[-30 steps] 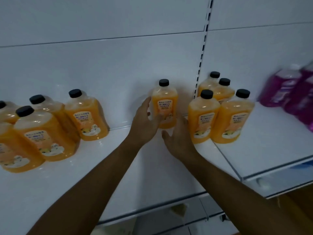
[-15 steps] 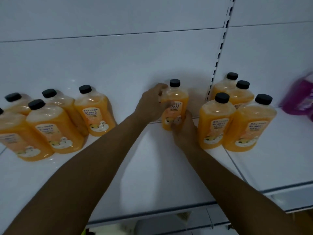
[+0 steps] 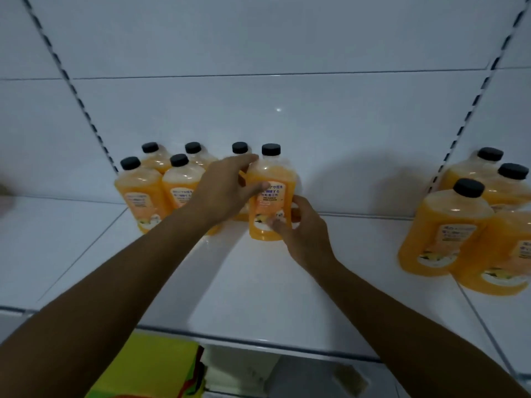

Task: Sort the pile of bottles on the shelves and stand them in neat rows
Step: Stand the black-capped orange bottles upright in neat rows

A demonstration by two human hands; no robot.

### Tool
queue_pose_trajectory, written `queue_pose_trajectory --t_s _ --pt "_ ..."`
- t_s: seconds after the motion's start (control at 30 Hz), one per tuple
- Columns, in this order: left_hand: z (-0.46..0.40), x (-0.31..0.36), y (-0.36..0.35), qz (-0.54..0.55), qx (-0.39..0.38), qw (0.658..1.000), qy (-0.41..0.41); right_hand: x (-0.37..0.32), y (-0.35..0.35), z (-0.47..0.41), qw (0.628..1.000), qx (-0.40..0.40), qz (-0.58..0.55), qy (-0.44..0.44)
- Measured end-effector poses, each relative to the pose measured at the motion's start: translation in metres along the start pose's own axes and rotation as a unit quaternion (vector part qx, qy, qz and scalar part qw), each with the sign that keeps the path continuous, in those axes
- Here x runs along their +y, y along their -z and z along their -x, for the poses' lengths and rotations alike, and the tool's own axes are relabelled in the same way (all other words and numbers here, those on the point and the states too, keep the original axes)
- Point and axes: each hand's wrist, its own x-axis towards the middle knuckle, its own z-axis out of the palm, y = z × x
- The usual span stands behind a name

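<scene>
Held bottle (image 3: 270,196): orange liquid nearly to neck, black cap, upright on white shelf (image 3: 258,288) near back wall. Left hand (image 3: 224,191) grip wrapped on its shoulder and left side; right hand (image 3: 301,228) grip pinching lower right edge. Just left: cluster of five like bottles (image 3: 161,182), upright, held one close beside nearest. Far right: four more bottles (image 3: 465,222), well apart. Open shelf between, and bare shelf out to front edge.

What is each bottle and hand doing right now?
held bottle: upright, cap on, gripped by both hands.
left hand: fingers round the bottle's shoulder.
right hand: holds its base.
left bottle group: standing, capped.
right bottle group: standing, capped.
</scene>
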Motion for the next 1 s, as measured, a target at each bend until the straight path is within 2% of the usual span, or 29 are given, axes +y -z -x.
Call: queue_pose_trajectory --t_s 0.17,0.5,1.0 --pt "0.016 -0.029 0.014 -0.041 0.017 0.998 0.051 -0.006 -0.041 -0.008 0.999 -0.031 0.015 -0.001" --pt "0.011 -0.06 0.004 -0.133 0.017 0.991 0.025 0.005 -0.069 -0.025 0.998 -0.015 0.063 0.004" --pt "0.014 -0.046 0.0 -0.22 -0.006 0.974 0.049 0.002 -0.067 -0.025 0.994 -0.043 0.098 -0.009"
